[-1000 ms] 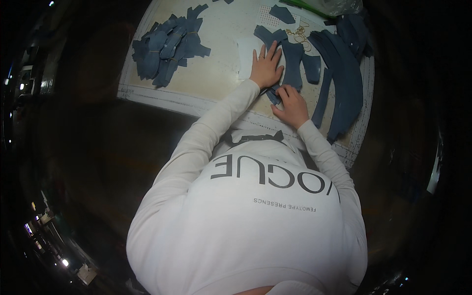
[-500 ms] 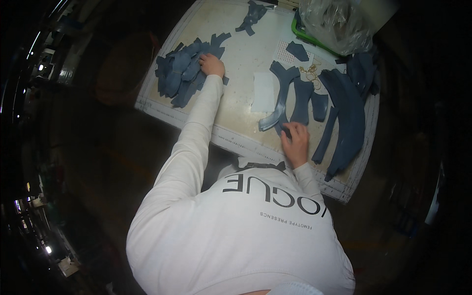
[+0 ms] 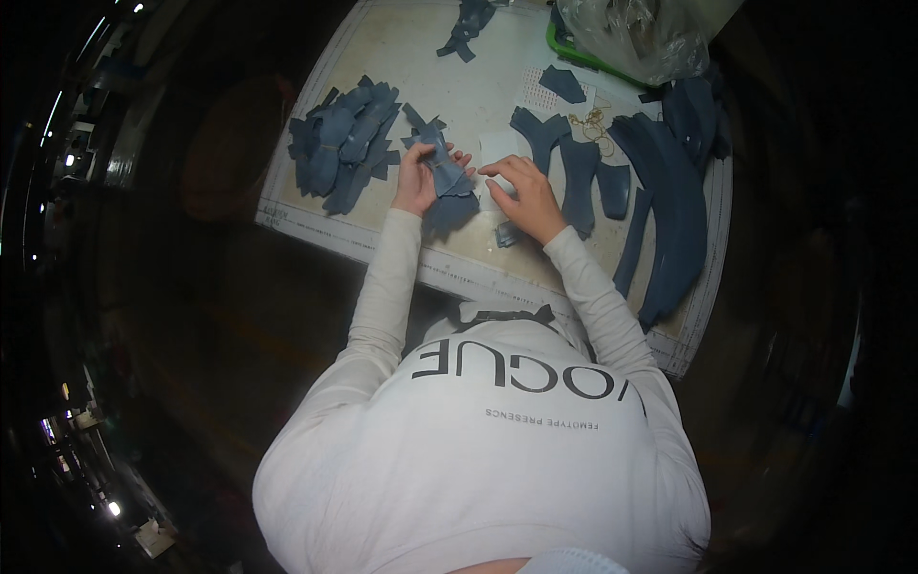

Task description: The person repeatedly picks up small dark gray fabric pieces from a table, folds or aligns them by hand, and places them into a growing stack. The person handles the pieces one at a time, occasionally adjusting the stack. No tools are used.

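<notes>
My left hand [image 3: 417, 184] grips a blue cut piece [image 3: 447, 175] and holds it just above the pale work mat [image 3: 402, 57], near the mat's front edge. My right hand [image 3: 525, 194] lies beside it with fingers spread, its fingertips on a white card [image 3: 499, 149] and reaching toward the blue piece. A heap of similar blue pieces [image 3: 339, 143] sits to the left of my left hand. A small blue scrap [image 3: 506, 234] lies under my right wrist.
Long curved blue strips [image 3: 674, 215] and a forked blue piece [image 3: 541, 129] lie to the right. Small gold rings [image 3: 594, 124] rest among them. A green tray [image 3: 574, 53] with a clear plastic bag [image 3: 636, 33] stands at the back right. Around the mat it is dark.
My left hand went from the right-hand pieces to the heap at the left, then came back to the middle holding a blue piece. My right hand shifted up and left toward it.
</notes>
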